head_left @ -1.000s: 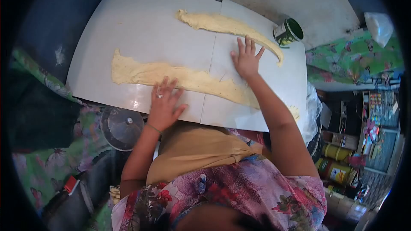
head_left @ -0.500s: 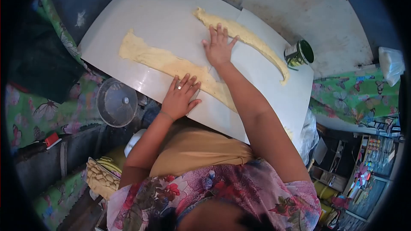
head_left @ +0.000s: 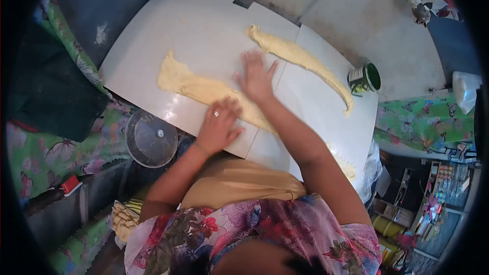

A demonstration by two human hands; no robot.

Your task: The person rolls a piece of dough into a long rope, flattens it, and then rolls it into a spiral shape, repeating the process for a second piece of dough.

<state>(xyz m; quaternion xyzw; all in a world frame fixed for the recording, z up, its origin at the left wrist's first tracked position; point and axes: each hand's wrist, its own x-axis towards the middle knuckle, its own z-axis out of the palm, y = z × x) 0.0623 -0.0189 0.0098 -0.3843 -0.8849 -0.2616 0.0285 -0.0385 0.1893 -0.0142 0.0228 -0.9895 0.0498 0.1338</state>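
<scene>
Two long strips of pale yellow dough lie across the white table. The near dough strip [head_left: 191, 84] runs slantwise in front of my body, wide and flat at its left end. My left hand [head_left: 219, 122] rests palm down on its lower edge, fingers extended, a ring on one finger. Just beyond that strip is my right hand [head_left: 257, 79], open with the thumb spread and the fingers blurred by motion. It is apart from the far dough strip [head_left: 305, 60], which is narrower and curves down to a thin tip at the right. My right forearm hides the near strip's right end.
A green tub [head_left: 364, 78] lies on its side at the white table's [head_left: 204, 15] right edge. Bits of dough [head_left: 347, 169] sit by my right arm. Left of the table is a round clear lid or basin [head_left: 151, 138]; shaped dough pieces [head_left: 124, 221] are below it.
My right hand has come off the far dough strip and moved back toward the near one. My left hand stays on the near strip. The whole view has shifted slightly.
</scene>
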